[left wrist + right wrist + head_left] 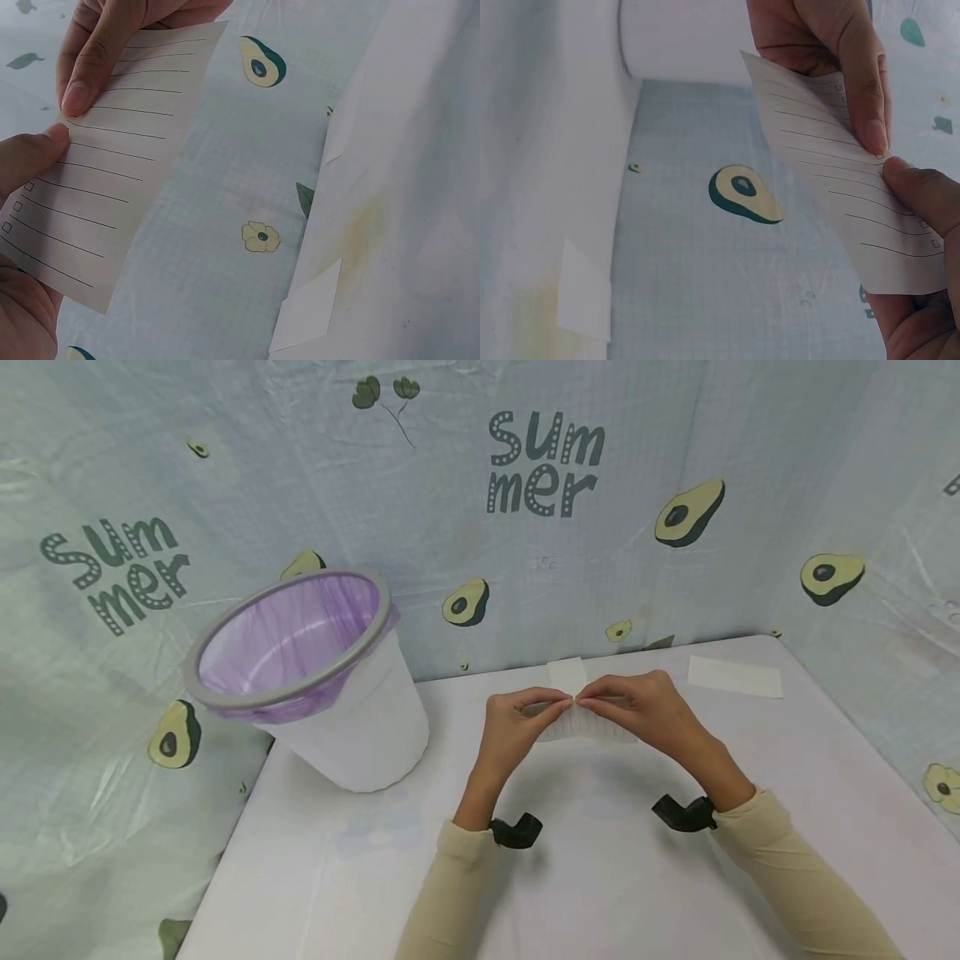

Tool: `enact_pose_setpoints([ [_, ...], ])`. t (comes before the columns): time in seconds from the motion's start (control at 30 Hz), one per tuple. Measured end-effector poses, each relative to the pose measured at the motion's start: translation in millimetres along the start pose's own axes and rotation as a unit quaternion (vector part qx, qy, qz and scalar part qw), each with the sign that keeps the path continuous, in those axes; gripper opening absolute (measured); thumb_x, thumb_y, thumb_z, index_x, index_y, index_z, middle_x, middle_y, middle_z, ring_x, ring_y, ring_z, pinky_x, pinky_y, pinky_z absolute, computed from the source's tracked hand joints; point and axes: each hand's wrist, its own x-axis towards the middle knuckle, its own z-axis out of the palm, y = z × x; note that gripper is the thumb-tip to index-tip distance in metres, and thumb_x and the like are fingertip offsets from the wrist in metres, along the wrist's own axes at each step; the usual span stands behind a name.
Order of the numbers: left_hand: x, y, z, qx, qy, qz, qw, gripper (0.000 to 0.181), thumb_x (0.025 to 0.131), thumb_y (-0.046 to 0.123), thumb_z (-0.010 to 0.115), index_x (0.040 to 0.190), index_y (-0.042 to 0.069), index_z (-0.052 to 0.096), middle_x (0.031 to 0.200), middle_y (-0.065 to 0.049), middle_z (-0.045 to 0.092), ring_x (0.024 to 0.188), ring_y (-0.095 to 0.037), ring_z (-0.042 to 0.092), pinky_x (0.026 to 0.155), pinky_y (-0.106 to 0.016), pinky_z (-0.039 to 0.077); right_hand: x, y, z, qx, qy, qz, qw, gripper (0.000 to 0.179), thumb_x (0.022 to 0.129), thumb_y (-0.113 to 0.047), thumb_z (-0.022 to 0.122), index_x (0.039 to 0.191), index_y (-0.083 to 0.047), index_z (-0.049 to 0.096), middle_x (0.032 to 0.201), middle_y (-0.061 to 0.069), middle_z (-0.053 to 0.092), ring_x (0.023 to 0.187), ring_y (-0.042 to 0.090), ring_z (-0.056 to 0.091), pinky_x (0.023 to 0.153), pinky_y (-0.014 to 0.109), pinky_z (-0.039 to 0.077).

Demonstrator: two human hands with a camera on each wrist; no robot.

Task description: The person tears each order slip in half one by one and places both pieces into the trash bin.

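A lined paper sheet [124, 161] with small checkboxes along one edge is held up between both hands. My left hand [512, 718] pinches it between thumb and fingers near the middle of that edge. Right beside it, my right hand [651, 710] pinches the same edge, so the thumb tips nearly meet. In the right wrist view the sheet [840, 187] bends slightly and looks whole. From the head view, the hands partly hide the sheet, which hangs above the table.
Blank white paper pieces lie on the table [375, 877]: one piece [566, 672] behind the hands, another piece [735, 677] at the back right. At the left stands a white bin [375, 710] with a purple liner [300, 635]. A printed sheet [570, 585] hangs behind.
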Motion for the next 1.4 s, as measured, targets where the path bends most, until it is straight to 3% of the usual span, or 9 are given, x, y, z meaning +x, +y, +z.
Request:
enact_pose_setpoints([
  [0.2,-1.0,1.2,-5.6,0.004,0.008,0.002,1.0000,0.015,0.092,0.018,0.077,0.100,0.007,0.081,0.097,-0.004,0.079,0.096,-0.007,0.073,0.085,-0.027,0.058,5.3,-2,2,0.013,-0.009,-0.005,0.9999,0.022,0.082,0.000,0.082,0.099,-0.014,0.079,0.091,-0.002,0.078,0.080,0.014,0.075,0.066,0.030,0.060],
  [0.63,-2.9,1.7,-21.0,-0.001,0.028,0.023,0.9993,0.012,0.091,0.015,0.079,0.098,0.006,0.081,0.093,-0.005,0.079,0.092,-0.011,0.074,0.083,-0.029,0.059,17.3,-7,12,0.041,-0.002,-0.023,0.9989,0.022,0.082,0.002,0.081,0.099,-0.012,0.079,0.092,0.000,0.079,0.081,0.014,0.075,0.069,0.026,0.059],
  [0.93,-7.7,3.1,-31.2,-0.026,0.039,0.006,0.9989,0.011,0.090,0.014,0.079,0.097,0.006,0.082,0.094,-0.005,0.079,0.091,-0.013,0.075,0.082,-0.032,0.059,25.4,-13,20,0.050,0.000,-0.031,0.9983,0.019,0.083,0.000,0.081,0.097,-0.013,0.079,0.091,-0.001,0.079,0.081,0.013,0.075,0.068,0.031,0.060],
  [1.4,-7.5,16.2,-46.3,-0.057,0.087,0.010,0.9946,0.012,0.089,0.009,0.079,0.098,0.003,0.081,0.094,-0.009,0.078,0.090,-0.017,0.075,0.082,-0.030,0.059,44.2,-26,26,0.042,0.043,-0.056,0.9966,0.018,0.083,-0.001,0.081,0.098,-0.010,0.079,0.090,-0.001,0.078,0.078,0.012,0.074,0.069,0.031,0.058],
])
